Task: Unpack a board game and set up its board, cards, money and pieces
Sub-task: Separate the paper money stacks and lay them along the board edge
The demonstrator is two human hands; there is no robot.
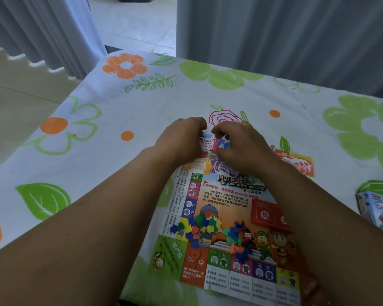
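The paper game board lies flat on the flowered cloth. Near its centre sits a heap of small coloured plastic pieces, with a red card stack to its right. Paper money notes lie along the board's far edge, and more notes rest at the far right corner. My left hand and my right hand are close together over the far edge, fingers curled, pinching at the notes there. What lies under the palms is hidden.
The blue game box lies at the right edge of view. The flowered tablecloth covers the table, whose left edge drops to a tiled floor. Grey curtains hang just behind the table's far side.
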